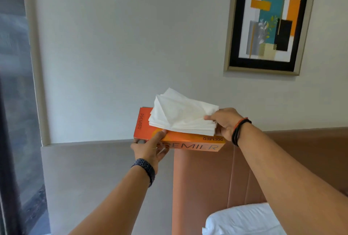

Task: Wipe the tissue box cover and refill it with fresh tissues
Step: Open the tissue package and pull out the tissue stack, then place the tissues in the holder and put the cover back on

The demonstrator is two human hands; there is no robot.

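Two bare forearms reach up and forward, and between them, raised in the air before the pale wall, is the orange tissue box [180,141], printed PREMIER. The left hand [148,149] grips its near left corner, thumb on top and fingers underneath, probably to keep the box steady and level. The right hand [225,122] pinches the right end of a thick stack of white tissues [181,115] lying on top of the box; the stack's upper sheets lift and fan loose at the left. This looks like the pack being drawn out of the carton so it can go into a cover, though no cover is in view. Below stands a tan padded headboard [203,178], with a white pillow [241,219] lower right. A framed picture [269,25] hangs high on the wall.
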